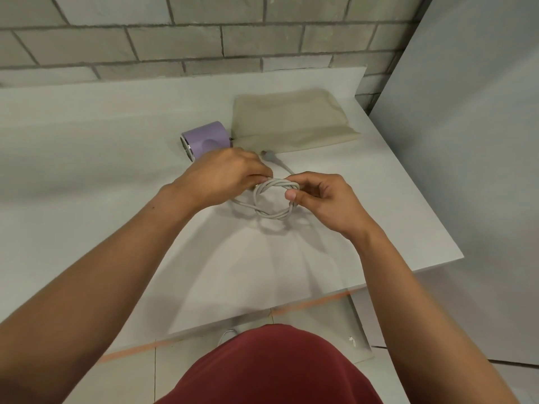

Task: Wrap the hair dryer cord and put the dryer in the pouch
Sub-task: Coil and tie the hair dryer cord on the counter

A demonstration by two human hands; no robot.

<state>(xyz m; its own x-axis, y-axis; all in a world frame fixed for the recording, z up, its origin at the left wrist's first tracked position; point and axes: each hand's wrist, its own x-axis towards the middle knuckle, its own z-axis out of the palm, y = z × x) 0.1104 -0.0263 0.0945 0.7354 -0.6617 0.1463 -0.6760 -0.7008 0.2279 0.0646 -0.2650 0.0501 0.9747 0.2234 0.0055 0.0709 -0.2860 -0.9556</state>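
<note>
From the head view, I have the cord [275,201] gathered into a small coil just above the table [87,158], and both my hands are on it. My right hand [323,204] pinches the coil's right side between thumb and fingers, closed tight on the loops so they cannot spring apart. My left hand [224,177] is closed on the coil's upper left, fingertips on the strands; I judge it is feeding or tucking the loose end, though the fingers hide exactly how. A stretch of cord runs from the coil up to the grey plug [269,156], which lies on the table just beside the pouch [294,123]. The dryer [205,138] lies on its side behind my left hand, its handle hidden, touching or nearly touching the pouch's left edge. The pouch lies flat and looks empty, its mouth not clearly visible; nothing is inside yet, so the wrapping is near done and the packing is still to come
</note>
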